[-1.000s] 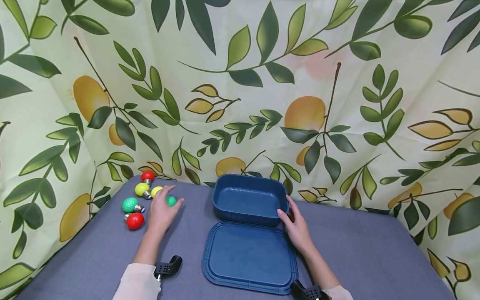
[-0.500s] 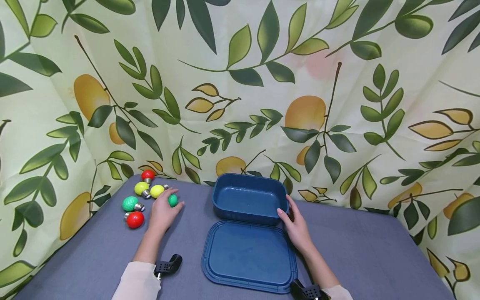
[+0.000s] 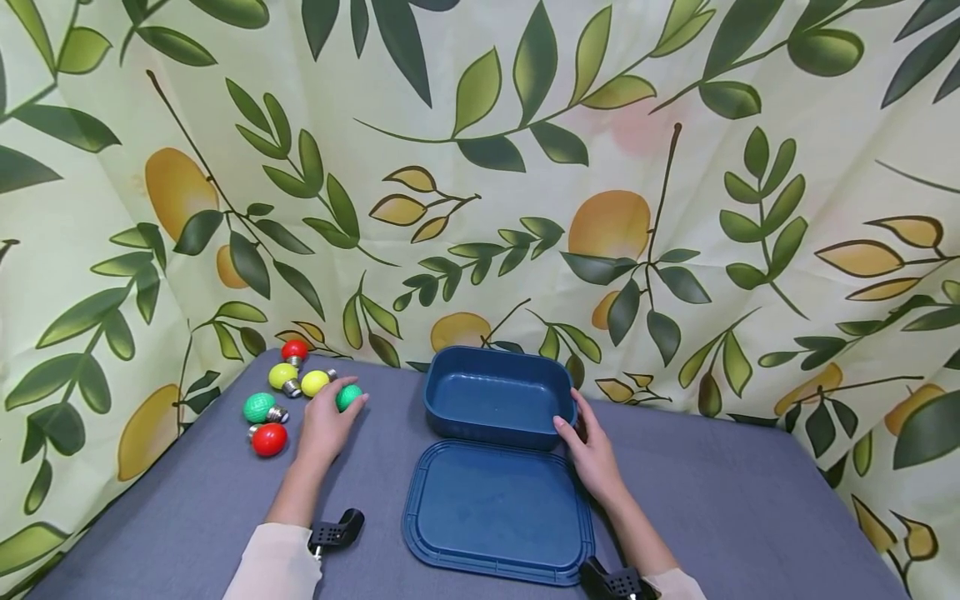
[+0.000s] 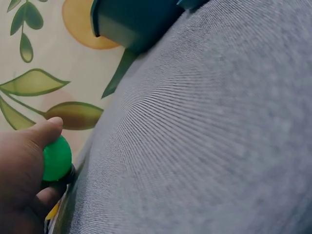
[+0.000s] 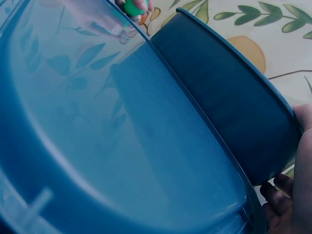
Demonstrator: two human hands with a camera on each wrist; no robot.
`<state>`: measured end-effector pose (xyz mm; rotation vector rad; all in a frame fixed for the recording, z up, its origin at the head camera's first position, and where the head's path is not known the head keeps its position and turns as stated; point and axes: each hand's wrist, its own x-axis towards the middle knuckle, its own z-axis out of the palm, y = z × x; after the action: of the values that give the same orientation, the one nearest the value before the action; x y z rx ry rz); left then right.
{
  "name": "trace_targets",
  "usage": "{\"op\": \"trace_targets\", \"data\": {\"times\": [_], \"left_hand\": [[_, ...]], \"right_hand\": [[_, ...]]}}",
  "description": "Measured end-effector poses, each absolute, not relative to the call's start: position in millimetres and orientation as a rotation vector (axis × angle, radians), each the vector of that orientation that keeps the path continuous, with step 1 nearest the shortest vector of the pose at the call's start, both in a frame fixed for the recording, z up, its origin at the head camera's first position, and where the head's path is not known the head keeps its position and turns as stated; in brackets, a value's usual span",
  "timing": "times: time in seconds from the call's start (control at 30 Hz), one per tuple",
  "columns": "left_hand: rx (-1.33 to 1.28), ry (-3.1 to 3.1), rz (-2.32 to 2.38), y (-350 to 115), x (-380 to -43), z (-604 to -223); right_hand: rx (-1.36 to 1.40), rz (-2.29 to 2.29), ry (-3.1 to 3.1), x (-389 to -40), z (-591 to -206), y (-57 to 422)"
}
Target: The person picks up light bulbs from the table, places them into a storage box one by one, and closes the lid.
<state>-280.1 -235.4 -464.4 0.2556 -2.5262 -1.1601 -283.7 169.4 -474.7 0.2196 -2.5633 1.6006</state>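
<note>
My left hand [image 3: 324, 425] pinches a round green light bulb [image 3: 348, 397] between thumb and fingers at the left of the table. In the left wrist view the green bulb [image 4: 57, 158] shows between the thumb and the curled fingers, its dark base partly hidden. My right hand [image 3: 594, 454] grips the right end of a deep blue plastic box [image 3: 487, 432], thumb at the rim and fingers along the outer wall. The right wrist view shows that box [image 5: 229, 102] from its side. Flat in front of it lies a blue lid [image 3: 498, 508].
Several bulbs lie left of my left hand: two yellow bulbs [image 3: 315, 382] [image 3: 282, 375], a green textured bulb [image 3: 258, 407], a near red bulb [image 3: 269, 439] and a far red bulb [image 3: 295, 348]. A leaf-patterned cloth [image 3: 480, 192] hangs behind the grey table [image 3: 735, 500].
My left fingers have closed on the green bulb, and it has shifted slightly up and right in the head view. My right hand, the box and the lid stay put.
</note>
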Motion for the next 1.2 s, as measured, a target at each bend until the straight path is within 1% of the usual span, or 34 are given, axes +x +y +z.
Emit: {"op": "trace_targets", "data": {"times": [0.47,0.8,0.97,1.2], "left_hand": [[0.219,-2.440,-1.212,-225.4,-277.2,-455.3],[0.048,-2.415,-1.246,-213.4,-278.2,-443.8],[0.042,-2.367,-1.277,-208.5,-280.0,-443.0],[0.100,-2.307,-1.311,-202.0,-283.4,-446.3]], "right_hand": [[0.206,1.608,-2.558,-283.9,-474.3,167.5],[0.222,1.618,-2.550,-283.3,-474.5,166.8],[0.212,1.612,-2.553,-283.3,-474.9,167.4],[0.207,1.597,-2.556,-282.4,-473.5,168.8]]}}
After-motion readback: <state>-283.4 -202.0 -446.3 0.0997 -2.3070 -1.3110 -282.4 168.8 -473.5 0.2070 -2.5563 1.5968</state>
